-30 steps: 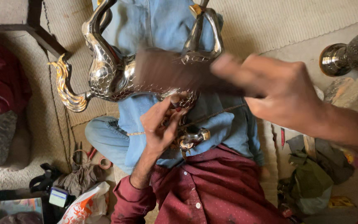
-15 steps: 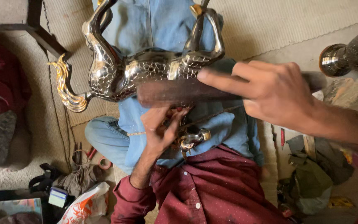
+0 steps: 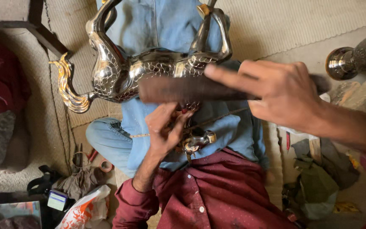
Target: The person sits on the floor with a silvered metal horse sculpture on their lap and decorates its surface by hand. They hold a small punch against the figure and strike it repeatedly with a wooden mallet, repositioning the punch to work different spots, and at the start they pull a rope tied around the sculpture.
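Observation:
A silver and gold metal horse figure (image 3: 119, 72) lies across my lap, legs pointing away from me. My right hand (image 3: 280, 93) comes in from the right, index finger stretched out, and grips a long dark flat file (image 3: 183, 90). The blurred file lies across the horse's belly. My left hand (image 3: 164, 129) reaches up from below, with its fingertips against the underside of the figure. A small silver and brass piece (image 3: 196, 141) sits just right of that hand. My legs are in blue jeans (image 3: 157, 25) and my shirt is maroon.
A dark metal vase-like piece (image 3: 352, 59) lies at the upper right. A wooden frame leg (image 3: 43, 36) stands at the upper left. Pliers and small tools (image 3: 83, 157), a plastic bag (image 3: 85, 208) and green rags (image 3: 314, 182) lie on the woven mat (image 3: 301, 25).
The file has slid down from the horse's upper body to its belly, and my right hand has shifted slightly left with it. My left hand has stayed put.

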The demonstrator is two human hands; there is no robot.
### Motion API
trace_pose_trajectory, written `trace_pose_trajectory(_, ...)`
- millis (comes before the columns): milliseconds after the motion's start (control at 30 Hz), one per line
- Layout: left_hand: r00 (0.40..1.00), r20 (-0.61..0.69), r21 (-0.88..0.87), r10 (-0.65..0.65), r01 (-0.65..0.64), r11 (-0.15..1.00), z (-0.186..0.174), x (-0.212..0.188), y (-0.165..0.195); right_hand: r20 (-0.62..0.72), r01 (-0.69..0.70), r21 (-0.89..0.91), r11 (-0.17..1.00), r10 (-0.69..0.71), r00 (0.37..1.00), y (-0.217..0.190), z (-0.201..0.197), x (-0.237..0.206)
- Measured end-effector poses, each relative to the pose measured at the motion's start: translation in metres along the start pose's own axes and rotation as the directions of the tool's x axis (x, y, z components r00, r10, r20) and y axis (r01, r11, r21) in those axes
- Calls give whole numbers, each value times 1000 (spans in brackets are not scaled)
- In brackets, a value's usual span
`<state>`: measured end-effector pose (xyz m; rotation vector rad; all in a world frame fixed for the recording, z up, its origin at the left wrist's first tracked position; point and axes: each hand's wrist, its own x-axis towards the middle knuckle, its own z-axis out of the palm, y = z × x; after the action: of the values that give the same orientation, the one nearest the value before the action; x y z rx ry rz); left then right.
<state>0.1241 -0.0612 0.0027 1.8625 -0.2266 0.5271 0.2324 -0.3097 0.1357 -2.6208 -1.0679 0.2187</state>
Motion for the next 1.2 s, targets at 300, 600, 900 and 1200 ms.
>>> trace_pose_trajectory(300,998,55,-81,-4,8,997,-3,2,4,-178,119,211,970,-82,981,-15,-17,11)
trace_pose_trajectory(600,998,65,-28,-8,10,1000,-5,4,6,-143,148,72,986,-137,980,-16,-12,8)
trace_pose_trajectory(900,971,-49,-251,-235,216,944,1,-20,-5,-149,168,-111,980,-183,972,-3,-3,1)
trace_pose_trajectory(1200,992,-67,-70,-111,106,992,1,-25,-9,-229,292,-239,926,-346,910,-9,-20,12)
